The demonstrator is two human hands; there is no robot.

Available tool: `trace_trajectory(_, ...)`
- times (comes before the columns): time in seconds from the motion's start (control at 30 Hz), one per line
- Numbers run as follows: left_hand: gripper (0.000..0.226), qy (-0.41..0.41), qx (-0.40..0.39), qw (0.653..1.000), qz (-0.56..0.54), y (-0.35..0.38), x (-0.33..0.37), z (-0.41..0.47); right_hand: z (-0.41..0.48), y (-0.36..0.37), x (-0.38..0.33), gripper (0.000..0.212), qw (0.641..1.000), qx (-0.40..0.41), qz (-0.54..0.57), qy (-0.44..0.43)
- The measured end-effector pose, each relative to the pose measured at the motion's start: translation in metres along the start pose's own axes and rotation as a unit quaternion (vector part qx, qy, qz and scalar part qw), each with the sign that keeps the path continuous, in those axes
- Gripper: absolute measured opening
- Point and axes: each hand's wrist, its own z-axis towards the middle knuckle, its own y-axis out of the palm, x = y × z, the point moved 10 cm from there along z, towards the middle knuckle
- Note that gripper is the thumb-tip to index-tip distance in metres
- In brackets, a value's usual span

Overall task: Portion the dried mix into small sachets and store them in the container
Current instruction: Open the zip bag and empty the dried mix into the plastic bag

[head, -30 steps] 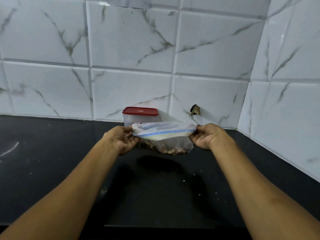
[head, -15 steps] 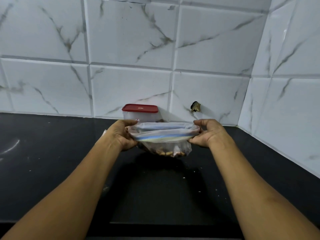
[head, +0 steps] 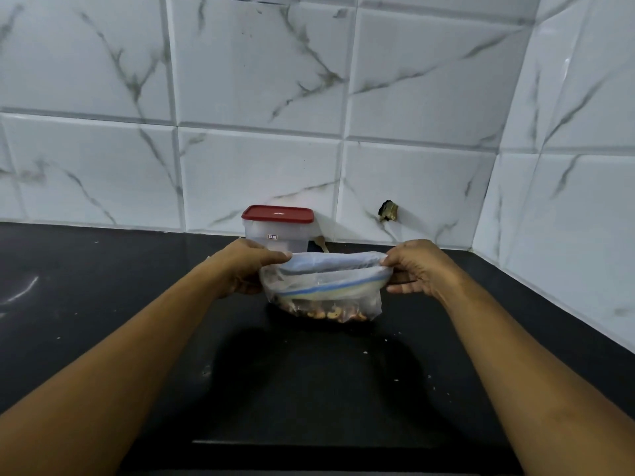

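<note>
One red-lidded container [head: 278, 231] behind bag [head: 326, 290], black counter [head: 103, 304], tiled wall [head: 257, 166]

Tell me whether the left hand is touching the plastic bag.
Touching. The head view shows the left hand gripping the plastic bag at the left end of its rim, thumb lying over the plastic.

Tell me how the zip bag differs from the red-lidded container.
The zip bag is soft and crumpled; the container is rigid and boxy. The bag is gripped at both ends by the left hand and right hand; the container stands untouched behind it. The container wears a red lid; the bag has a blue strip. Both are see-through plastic.
</note>
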Motion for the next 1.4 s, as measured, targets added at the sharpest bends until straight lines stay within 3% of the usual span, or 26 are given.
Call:
trace_trajectory(0.13,0.033,-0.020,-0.029,0.999,0.022,0.007,-0.001,0.000,0.005,0.008,0.007,0.007,0.994,-0.028,0.093,0.052)
trace_trajectory(0.3,0.021,-0.042,-0.013,0.994,-0.099,0.009,-0.007,0.002,0.005,0.022,0.011,0.005,0.952,-0.084,0.274,0.104)
trace_trajectory(0.37,0.023,-0.026,-0.005,0.995,-0.097,0.009,-0.005,0.001,0.006,0.022,0.009,0.006,0.953,-0.069,0.284,0.084)
trace_trajectory(0.47,0.029,0.018,-0.036,0.999,-0.008,0.011,0.004,-0.003,0.009,0.009,-0.001,0.012,0.988,-0.017,0.152,0.004)
trace_trajectory(0.57,0.018,0.022,-0.073,0.997,0.021,0.014,0.006,-0.003,0.002,0.004,-0.014,0.014,0.999,-0.004,-0.008,-0.044)
trace_trajectory(0.67,0.013,0.033,-0.027,0.999,0.032,0.013,0.010,0.003,0.001,0.007,-0.023,0.014,0.992,0.006,-0.108,-0.071)
trace_trajectory(0.8,0.012,0.064,0.053,0.979,0.185,0.002,0.020,0.005,0.004,0.005,-0.034,0.008,0.954,0.067,-0.276,-0.094)
trace_trajectory(0.87,0.011,0.038,0.064,0.973,0.221,-0.012,0.018,0.007,0.004,-0.003,-0.039,0.019,0.933,0.080,-0.341,-0.087)
trace_trajectory(0.97,0.020,-0.008,0.024,0.980,0.195,-0.019,0.014,0.009,0.003,-0.010,-0.040,0.021,0.931,0.064,-0.354,-0.060)
trace_trajectory(1.17,0.025,0.048,0.020,0.964,0.260,-0.005,0.036,0.007,0.002,0.007,-0.043,0.014,0.920,0.062,-0.378,-0.082)
trace_trajectory(1.27,0.027,-0.004,0.014,0.972,0.233,-0.022,0.018,0.011,0.003,-0.006,-0.038,0.014,0.926,0.056,-0.368,-0.063)
trace_trajectory(1.4,0.029,0.067,0.002,0.949,0.308,-0.011,0.027,0.011,0.004,-0.008,-0.044,0.017,0.926,0.089,-0.360,-0.074)
